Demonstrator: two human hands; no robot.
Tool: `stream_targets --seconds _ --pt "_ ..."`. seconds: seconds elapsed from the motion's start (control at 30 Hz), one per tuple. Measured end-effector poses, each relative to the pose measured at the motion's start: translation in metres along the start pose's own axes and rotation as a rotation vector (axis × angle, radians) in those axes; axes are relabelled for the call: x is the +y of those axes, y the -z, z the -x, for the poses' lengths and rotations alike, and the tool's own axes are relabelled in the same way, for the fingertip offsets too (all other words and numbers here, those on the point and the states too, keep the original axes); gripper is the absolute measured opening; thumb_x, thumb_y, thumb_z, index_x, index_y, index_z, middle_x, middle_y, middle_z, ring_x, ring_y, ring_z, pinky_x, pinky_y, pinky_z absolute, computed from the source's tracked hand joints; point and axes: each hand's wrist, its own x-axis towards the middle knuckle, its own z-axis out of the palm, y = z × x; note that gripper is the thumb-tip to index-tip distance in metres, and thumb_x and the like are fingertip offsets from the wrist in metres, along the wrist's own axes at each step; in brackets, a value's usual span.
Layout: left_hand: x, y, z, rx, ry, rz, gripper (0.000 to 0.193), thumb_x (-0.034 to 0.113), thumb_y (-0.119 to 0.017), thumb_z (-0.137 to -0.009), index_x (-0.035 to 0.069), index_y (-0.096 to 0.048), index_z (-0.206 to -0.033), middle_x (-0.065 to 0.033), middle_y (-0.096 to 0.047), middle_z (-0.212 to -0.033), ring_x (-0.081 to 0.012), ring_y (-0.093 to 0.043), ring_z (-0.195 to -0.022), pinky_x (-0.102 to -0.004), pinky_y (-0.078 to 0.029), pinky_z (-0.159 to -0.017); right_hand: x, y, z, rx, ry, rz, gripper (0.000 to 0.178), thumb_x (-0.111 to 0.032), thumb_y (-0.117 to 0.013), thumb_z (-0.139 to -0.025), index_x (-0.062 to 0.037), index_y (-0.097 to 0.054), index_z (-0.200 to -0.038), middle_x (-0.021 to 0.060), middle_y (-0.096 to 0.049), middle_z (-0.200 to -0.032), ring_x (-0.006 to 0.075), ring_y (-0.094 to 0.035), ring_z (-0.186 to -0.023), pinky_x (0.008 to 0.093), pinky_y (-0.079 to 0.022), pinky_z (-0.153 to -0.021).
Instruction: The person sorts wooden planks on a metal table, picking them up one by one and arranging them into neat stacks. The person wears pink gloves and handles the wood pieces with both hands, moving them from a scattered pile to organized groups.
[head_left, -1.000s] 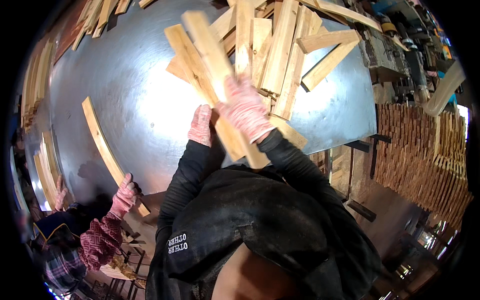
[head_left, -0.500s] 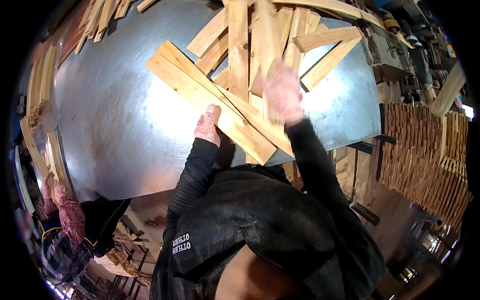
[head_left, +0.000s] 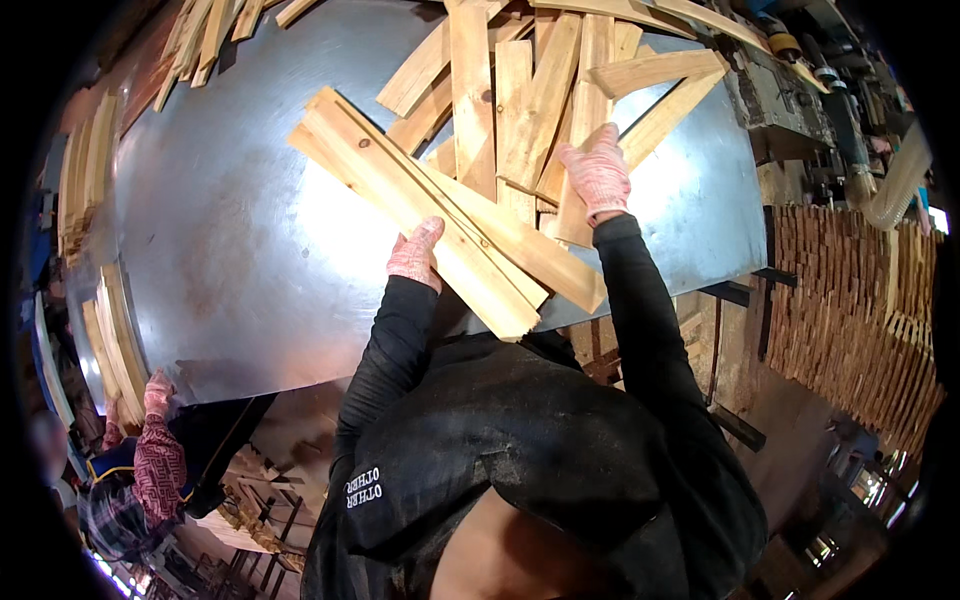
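Both my hands wear pinkish knit gloves. My left hand (head_left: 417, 252) is closed on the edge of a slanting stack of pale wooden boards (head_left: 400, 195), thumb on top and fingers hidden beneath. The top board has a dark knot near its far end. Another board (head_left: 545, 250) lies along the stack's right side. To the right, my right hand (head_left: 600, 175) is closed on a narrower wooden board (head_left: 573, 215) among the loose pile, its near end pointing toward me. A knotted board (head_left: 472, 100) and a slanting board (head_left: 543, 110) lie between the hands, farther off.
The boards rest on a shiny metal table (head_left: 220, 220). Beyond my right hand, two boards (head_left: 655, 72) meet at an angle. A tall stack of wood strips (head_left: 830, 310) stands at right, below machinery (head_left: 790, 110). At left, another person's gloved hand (head_left: 158, 393) is near upright boards (head_left: 120, 330).
A knotted board now lies on top of the stack in my left hand. My right hand, blurred with a raised board before, now grips a board farther right. The other person's hands have shifted.
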Motion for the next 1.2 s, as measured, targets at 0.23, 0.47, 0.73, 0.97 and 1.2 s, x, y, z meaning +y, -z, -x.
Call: stream_targets --seconds 0.23,0.47,0.73,0.97,1.2 --pt "-0.016 0.016 -0.015 -0.023 0.068 0.269 0.065 0.032 -0.075 -0.085 0.003 -0.046 -0.134 -0.0140 -0.059 -0.122 -0.0283 -0.058 -0.107 -0.0452 -0.050 -0.093 -0.032 -0.038 0.122 -0.357 0.469 0.095 0.090 -0.048 -0.068 -0.084 0.0040 -0.029 -0.147 0.0280 -0.051 -0.134 0.0352 -0.053 -0.124 0.0442 -0.043 -0.104" --pt "0.001 0.009 0.007 0.027 -0.004 0.162 0.044 0.019 -0.074 -0.086 0.003 -0.062 -0.125 -0.0072 -0.064 -0.121 -0.0234 -0.059 -0.113 -0.0412 -0.048 -0.098 -0.059 -0.042 0.056 0.401 0.281 0.121 0.094 -0.053 -0.069 -0.083 0.0055 -0.029 -0.145 0.0337 -0.035 -0.145 0.0403 -0.038 -0.136 0.0414 -0.038 -0.108" --pt "0.004 0.031 0.011 0.024 -0.060 0.070 0.057 0.029 -0.077 -0.083 0.004 -0.055 -0.129 -0.0097 -0.063 -0.113 -0.0235 -0.060 -0.100 -0.0392 -0.051 -0.087 -0.058 -0.011 0.037 0.067 0.070 -0.482 0.100 -0.039 -0.080 -0.073 0.0088 -0.029 -0.145 0.0320 -0.050 -0.135 0.0376 -0.050 -0.127 0.0377 -0.039 -0.107" --pt "0.008 0.052 0.004 0.060 -0.116 0.171 0.065 0.045 -0.073 -0.084 0.004 -0.051 -0.130 -0.0091 -0.060 -0.109 -0.0210 -0.054 -0.091 -0.0332 -0.048 -0.079 -0.065 -0.063 0.160 -0.306 0.739 0.027 0.085 -0.034 -0.071 -0.080 -0.0016 -0.030 -0.147 0.0266 -0.047 -0.135 0.0412 -0.053 -0.120 0.0447 -0.044 -0.104" --pt "0.012 0.059 -0.006 -0.015 -0.123 0.304 0.035 0.010 -0.070 -0.085 0.004 -0.060 -0.118 -0.0113 -0.064 -0.114 -0.0271 -0.059 -0.109 -0.0434 -0.050 -0.097 -0.076 -0.083 0.106 0.031 0.690 0.129 0.082 -0.042 -0.067 -0.087 -0.0054 -0.028 -0.150 0.0283 -0.035 -0.147 0.0330 -0.033 -0.141 0.0477 -0.031 -0.112"
